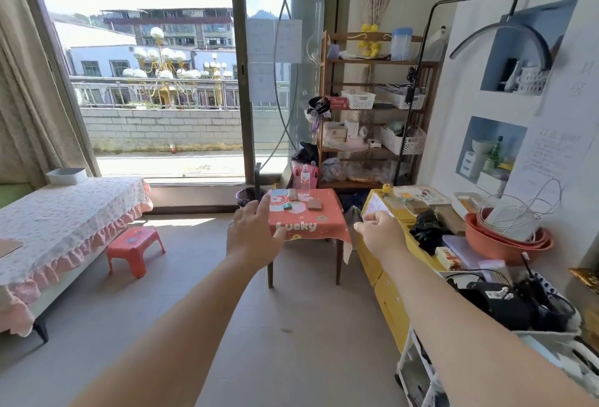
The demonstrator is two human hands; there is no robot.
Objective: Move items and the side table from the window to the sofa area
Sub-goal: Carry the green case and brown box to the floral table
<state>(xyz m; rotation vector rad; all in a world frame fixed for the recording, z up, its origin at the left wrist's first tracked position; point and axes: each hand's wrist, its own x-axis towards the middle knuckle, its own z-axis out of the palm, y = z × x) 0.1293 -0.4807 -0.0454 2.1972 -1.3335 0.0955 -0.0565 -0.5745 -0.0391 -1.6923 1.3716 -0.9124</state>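
A small side table (319,228) with a red "Lucky" cloth stands by the window, ahead of me. On it are a clear water bottle (305,181), a brown block (314,205), a small teal item (287,206) and a tan item (293,194). My left hand (252,231) is stretched toward the table's left front corner, fingers straight, holding nothing. My right hand (381,234) reaches out to the right of the table with fingers loosely curled, holding nothing. Neither hand touches the table.
A red plastic stool (134,246) stands on the floor left of the table, beside a bed with a pink frilled cover (64,221). A yellow cabinet (385,283) loaded with clutter runs along the right wall. A wooden shelf (372,108) stands behind the table.
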